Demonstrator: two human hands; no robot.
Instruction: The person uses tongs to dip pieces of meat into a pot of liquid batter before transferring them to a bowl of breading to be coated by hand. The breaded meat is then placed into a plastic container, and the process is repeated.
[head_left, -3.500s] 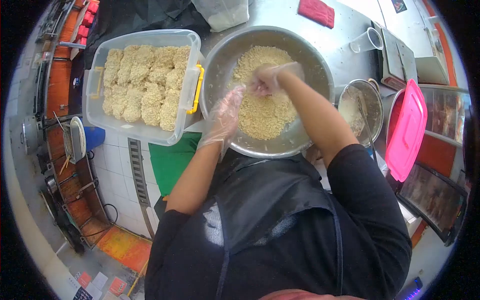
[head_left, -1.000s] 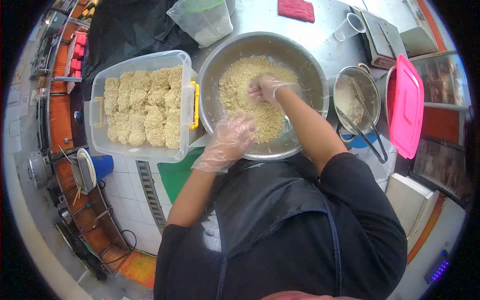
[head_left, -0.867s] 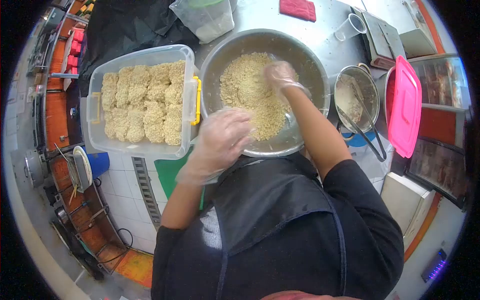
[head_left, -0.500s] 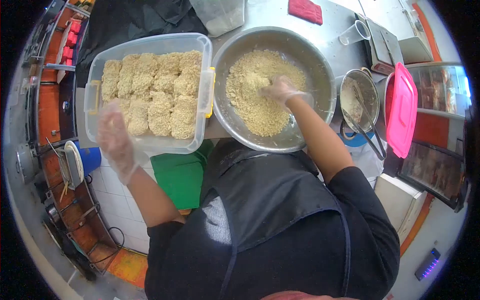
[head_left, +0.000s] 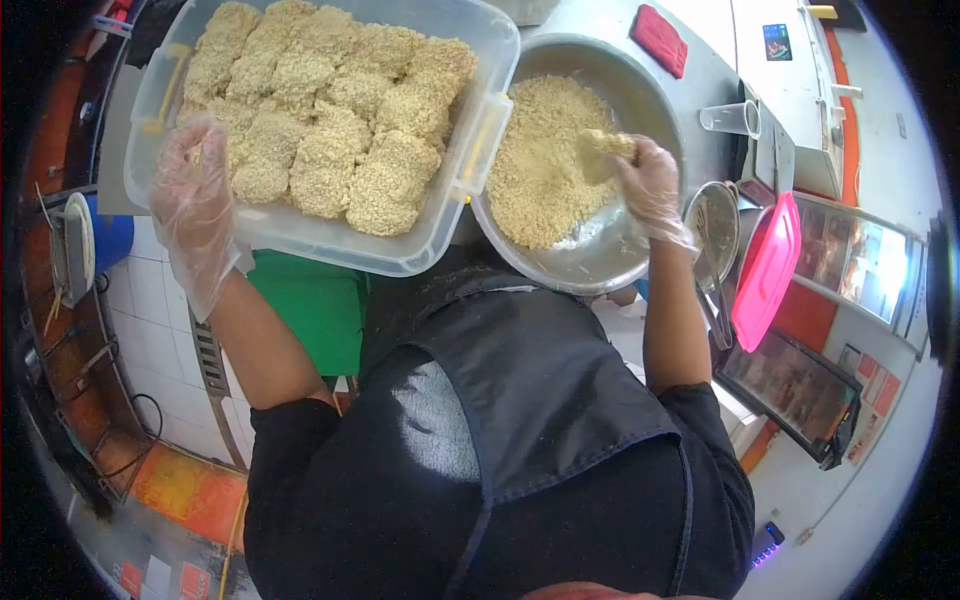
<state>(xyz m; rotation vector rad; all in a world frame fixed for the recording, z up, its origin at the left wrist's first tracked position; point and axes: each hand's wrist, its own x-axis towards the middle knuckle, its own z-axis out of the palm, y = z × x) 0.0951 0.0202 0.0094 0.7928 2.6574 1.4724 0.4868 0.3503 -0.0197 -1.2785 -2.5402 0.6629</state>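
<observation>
A clear plastic tub (head_left: 345,255) holds rows of pale, crumb-coated pieces (head_left: 335,150). My left hand (head_left: 192,195), in a clear plastic glove, is at the tub's near left corner with thumb and fingers curved apart, and I see nothing in it. Right of the tub is a large metal bowl (head_left: 600,275) with a heap of beige crumbs (head_left: 540,160). Over the bowl's right part, my gloved right hand (head_left: 650,185) pinches a crumb-coated piece (head_left: 608,143) between thumb and fingers.
A red cloth (head_left: 660,41) and a clear cup (head_left: 731,119) lie behind and right of the bowl. At the right stand a metal pot (head_left: 712,215) with tongs and a pink lid (head_left: 768,275). A green container (head_left: 305,310) is below the tub.
My right hand has come up out of the crumbs with a coated piece in its fingers. The view has shifted, and the tub appears larger. My left hand remains by the tub's left side.
</observation>
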